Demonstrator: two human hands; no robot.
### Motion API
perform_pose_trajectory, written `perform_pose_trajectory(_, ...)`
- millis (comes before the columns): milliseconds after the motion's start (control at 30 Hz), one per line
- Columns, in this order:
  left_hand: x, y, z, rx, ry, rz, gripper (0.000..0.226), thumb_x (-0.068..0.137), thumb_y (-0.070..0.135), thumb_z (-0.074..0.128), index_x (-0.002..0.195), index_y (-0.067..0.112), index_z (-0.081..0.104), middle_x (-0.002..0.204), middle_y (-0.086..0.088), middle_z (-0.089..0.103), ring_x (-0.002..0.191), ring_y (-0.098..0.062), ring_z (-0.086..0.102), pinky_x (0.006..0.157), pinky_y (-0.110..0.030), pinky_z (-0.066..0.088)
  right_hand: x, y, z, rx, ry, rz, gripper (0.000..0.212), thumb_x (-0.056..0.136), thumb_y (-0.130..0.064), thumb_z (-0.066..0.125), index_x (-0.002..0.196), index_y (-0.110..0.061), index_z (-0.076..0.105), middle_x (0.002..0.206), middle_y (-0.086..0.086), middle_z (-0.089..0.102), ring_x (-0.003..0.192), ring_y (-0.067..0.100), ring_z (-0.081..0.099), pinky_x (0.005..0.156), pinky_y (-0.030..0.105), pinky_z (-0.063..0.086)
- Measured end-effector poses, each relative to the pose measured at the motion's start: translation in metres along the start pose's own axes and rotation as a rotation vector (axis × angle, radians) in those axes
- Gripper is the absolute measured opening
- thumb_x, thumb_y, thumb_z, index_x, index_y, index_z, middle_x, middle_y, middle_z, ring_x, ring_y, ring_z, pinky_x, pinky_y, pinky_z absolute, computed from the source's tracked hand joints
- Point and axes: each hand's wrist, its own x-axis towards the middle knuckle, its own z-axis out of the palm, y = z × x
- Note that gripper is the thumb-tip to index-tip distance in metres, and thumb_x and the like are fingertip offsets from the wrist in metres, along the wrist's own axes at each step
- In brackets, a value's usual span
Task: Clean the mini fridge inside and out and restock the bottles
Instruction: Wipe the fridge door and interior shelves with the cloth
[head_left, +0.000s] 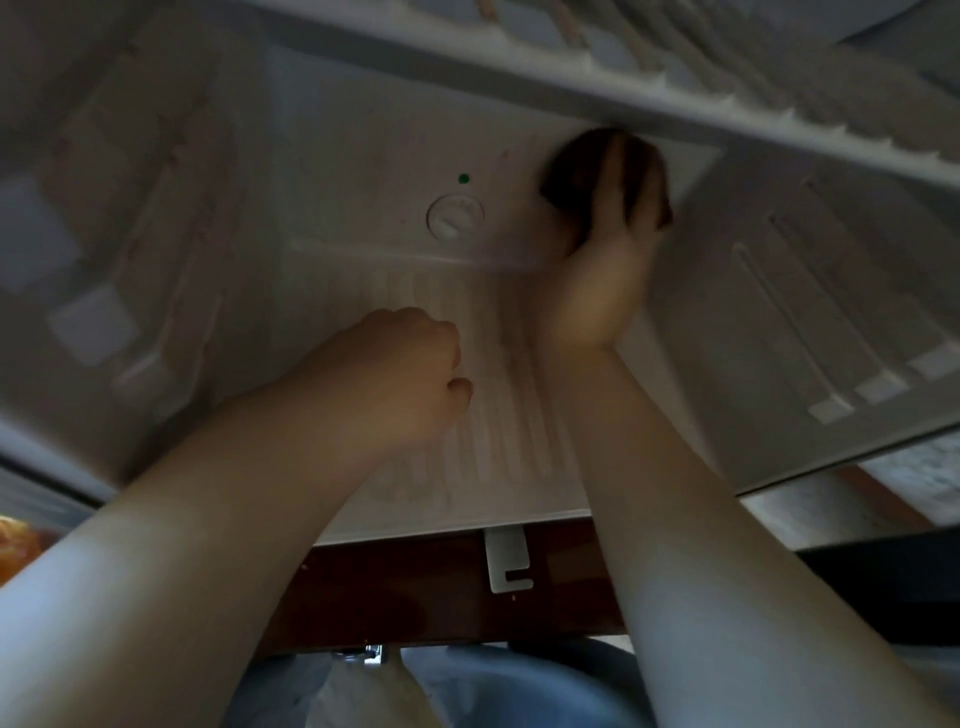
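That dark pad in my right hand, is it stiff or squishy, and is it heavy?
Probably squishy: the dark pad bulges around the right hand pressing it on the fridge's back wall. Likely light, since one hand holds it up. Blur hides its surface, so grip is hard to judge.

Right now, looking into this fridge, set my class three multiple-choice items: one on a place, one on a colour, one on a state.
1. Where is the dark pad?
A) against the back wall, just under the wire shelf
B) lying on the fridge floor
C) on top of the shelf

2. What colour is the small dot above the round knob?
A) red
B) green
C) blue

3. How is the left hand?
A) flat and spread
B) curled in a fist
C) gripping a bottle

Answers:
1 A: the right hand holds the pad to the wall below the shelf.
2 B: the dot shows green on the pale wall.
3 B: its fingers are curled, with nothing seen in them.
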Motion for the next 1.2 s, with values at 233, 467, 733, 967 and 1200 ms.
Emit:
perform_pose_trajectory(233, 0.001, -0.001, -0.001, 0.039, 0.014, 0.005, 0.038, 0.092, 0.037, 0.050, 0.120, 0.012, 0.058, 0.121, -0.012, 0.056, 0.112, -0.030, 0.054, 0.094, -0.037, 0.044, 0.003, -0.025, 0.017, 0.161, -0.037, -0.303, 0.022, 0.087, -0.009, 0.061, 0.108, -0.010, 0.068, 0.111, 0.003, 0.061, 0.107, 0.002, 0.051, 0.097, 0.010, 0.036)
perform_pose_trajectory(467, -0.001, 0.002, 0.001, 0.005, 0.021, 0.001, 0.040, 0.094, 0.037, 0.047, 0.126, 0.013, 0.055, 0.124, -0.012, 0.052, 0.113, -0.031, 0.051, 0.095, -0.039, 0.045, 0.024, 0.037, -0.022, -0.055, 0.167, 0.230, 0.032, 0.086, -0.008, 0.054, 0.116, -0.007, 0.067, 0.112, 0.012, 0.062, 0.097, 0.012, 0.053, 0.088, 0.008, 0.036)
perform_pose_trajectory(733, -0.010, -0.003, 0.006, 0.002, 0.057, 0.035, 0.042, 0.093, 0.037, 0.049, 0.127, 0.013, 0.053, 0.126, -0.008, 0.049, 0.116, -0.027, 0.047, 0.097, -0.039, 0.042, 0.017, -0.022, 0.009, 0.194, 0.260, 0.154, 0.039, 0.072, -0.006, 0.060, 0.109, -0.006, 0.072, 0.096, 0.014, 0.057, 0.080, 0.010, 0.049, 0.074, -0.008, 0.027)
perform_pose_trajectory(967, -0.026, 0.000, 0.008, 0.019, 0.169, 0.013, 0.025, 0.095, 0.024, 0.050, 0.118, 0.014, 0.051, 0.122, -0.004, 0.046, 0.117, -0.025, 0.042, 0.098, -0.038, 0.041, 0.003, -0.073, 0.033, 0.277, 0.070, -0.062, 0.030, 0.064, -0.009, 0.065, 0.093, -0.007, 0.073, 0.098, 0.017, 0.060, 0.087, 0.021, 0.060, 0.070, 0.009, 0.039)
perform_pose_trajectory(1200, -0.052, 0.013, 0.033, -0.025, 0.184, -0.011, 0.026, 0.080, 0.011, 0.059, 0.106, 0.009, 0.063, 0.114, -0.008, 0.059, 0.109, -0.027, 0.055, 0.084, -0.034, 0.051, -0.004, -0.092, 0.052, 0.290, -0.050, -0.211, 0.027, 0.068, -0.014, 0.071, 0.095, -0.013, 0.076, 0.101, 0.016, 0.064, 0.090, 0.026, 0.066, 0.073, 0.027, 0.050)
